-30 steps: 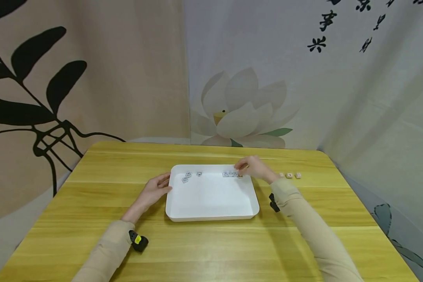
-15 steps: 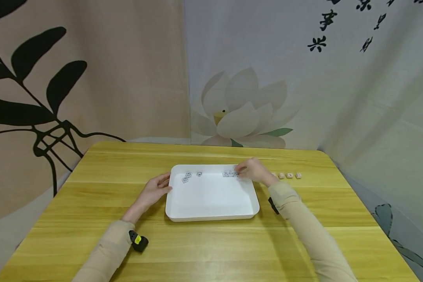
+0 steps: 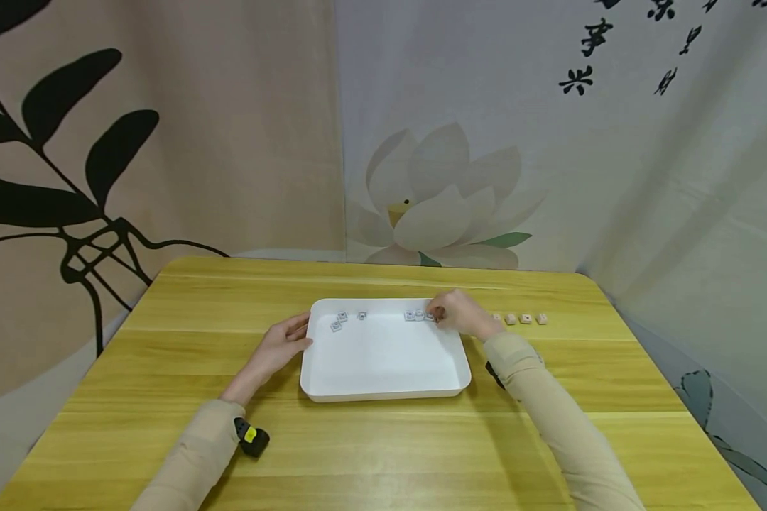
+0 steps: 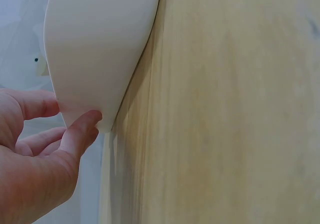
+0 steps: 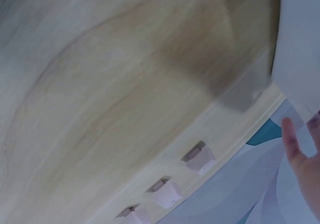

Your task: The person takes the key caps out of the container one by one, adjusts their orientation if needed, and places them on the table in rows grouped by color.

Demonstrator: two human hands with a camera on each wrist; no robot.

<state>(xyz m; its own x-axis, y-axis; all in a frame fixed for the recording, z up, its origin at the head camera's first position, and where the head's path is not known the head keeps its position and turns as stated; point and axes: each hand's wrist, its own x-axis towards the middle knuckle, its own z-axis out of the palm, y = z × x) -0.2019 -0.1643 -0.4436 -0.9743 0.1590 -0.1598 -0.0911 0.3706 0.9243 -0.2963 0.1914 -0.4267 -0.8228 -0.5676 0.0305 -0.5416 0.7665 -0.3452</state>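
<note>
A white tray (image 3: pixel 383 362) lies on the table, with a row of small square tiles (image 3: pixel 419 314) near its far right side. My right hand (image 3: pixel 463 314) reaches over the tray's far right corner, fingertips bent together at the row's right end, pinching a small tile that they mostly hide. In the right wrist view only part of the right hand (image 5: pixel 305 169) shows, at the right edge. The left hand (image 3: pixel 283 346) rests against the tray's left side. Its fingers touch the outer wall and rim in the left wrist view, where the hand (image 4: pixel 45 159) is beside the tray (image 4: pixel 100 44).
More tiles (image 3: pixel 361 315) lie in the tray's far left part. Several light tiles (image 3: pixel 525 319) stand in a line on the wooden table (image 3: pixel 383 454), right of the tray, partly behind the right wrist. A printed curtain (image 3: pixel 243 142) hangs beyond the table's far edge.
The right hand has shifted slightly down and its fingers are bent more closely at the row. One more table tile shows beside the right wrist. The left hand and tray have stayed put.
</note>
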